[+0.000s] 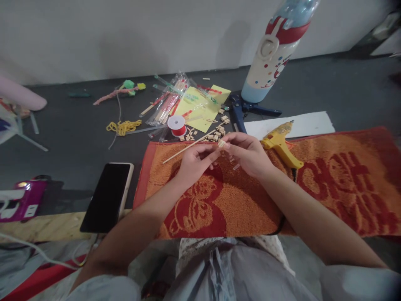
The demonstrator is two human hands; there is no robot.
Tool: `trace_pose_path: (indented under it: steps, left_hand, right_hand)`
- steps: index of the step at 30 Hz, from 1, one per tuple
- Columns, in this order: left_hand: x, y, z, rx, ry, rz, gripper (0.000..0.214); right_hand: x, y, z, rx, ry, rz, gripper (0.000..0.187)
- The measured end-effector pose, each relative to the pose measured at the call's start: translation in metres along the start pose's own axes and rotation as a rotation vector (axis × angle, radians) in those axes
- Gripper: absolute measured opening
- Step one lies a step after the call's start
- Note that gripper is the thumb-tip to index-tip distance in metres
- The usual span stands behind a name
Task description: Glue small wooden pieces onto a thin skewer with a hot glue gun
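The right hand [250, 156] pinches a wooden-stick cluster [222, 143], apparently positioning it; whether the left hand [194, 162] grips is unclear. Continuing likely needs steadiness.

Looks like a craft corner, probably in a home; cannot tell for certain. Dark worktop [78, 136] set against a plain pale wall [125, 33]. Craft signs: yellow glue gun [282, 146], spool of red thread [178, 131], bundle of yellow cord [124, 127], bagged wooden sticks [168, 102], small pile of cut wood pieces [216, 136]. Household signs: orange-and-red towel [253, 205] spread along the near edge, drinking bottle [266, 71] with coloured dots standing at the back, phone [106, 196] lying left of the towel
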State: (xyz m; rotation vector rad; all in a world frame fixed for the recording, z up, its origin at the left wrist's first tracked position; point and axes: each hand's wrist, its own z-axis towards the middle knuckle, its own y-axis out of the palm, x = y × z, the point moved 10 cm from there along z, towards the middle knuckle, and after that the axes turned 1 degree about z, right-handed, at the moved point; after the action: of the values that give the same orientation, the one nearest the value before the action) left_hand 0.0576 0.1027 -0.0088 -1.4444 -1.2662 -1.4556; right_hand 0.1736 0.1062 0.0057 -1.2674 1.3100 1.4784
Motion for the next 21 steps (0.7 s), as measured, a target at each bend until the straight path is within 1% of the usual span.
trace_pose_path:
  steps: [2, 4, 10, 15, 18, 21]
  left_hand:
    - [-0.003, 0.006, 0.000, -0.056, -0.020, -0.029, 0.035]
    - [-0.006, 0.007, 0.000, -0.078, -0.046, -0.053, 0.037]
    - [-0.019, 0.004, -0.002, -0.081, -0.151, -0.086, 0.035]
    - [-0.014, 0.004, -0.004, -0.094, -0.129, -0.038, 0.035]
    - [-0.008, -0.001, -0.004, -0.045, -0.088, 0.008, 0.029]
    - [0.003, -0.014, -0.001, 0.076, 0.018, 0.066, 0.023]
  right_hand:
    - [-0.001, 0.003, -0.001, -0.019, -0.005, -0.037, 0.027]
    - [-0.002, 0.005, -0.001, -0.035, -0.017, -0.055, 0.028]
    - [-0.005, 0.007, -0.002, -0.058, -0.082, -0.095, 0.025]
    - [-0.013, 0.008, -0.005, -0.048, -0.151, -0.162, 0.027]
    - [-0.019, 0.000, -0.006, 0.013, -0.173, -0.182, 0.026]
    - [-0.022, -0.011, -0.005, 0.073, -0.160, -0.202, 0.027]
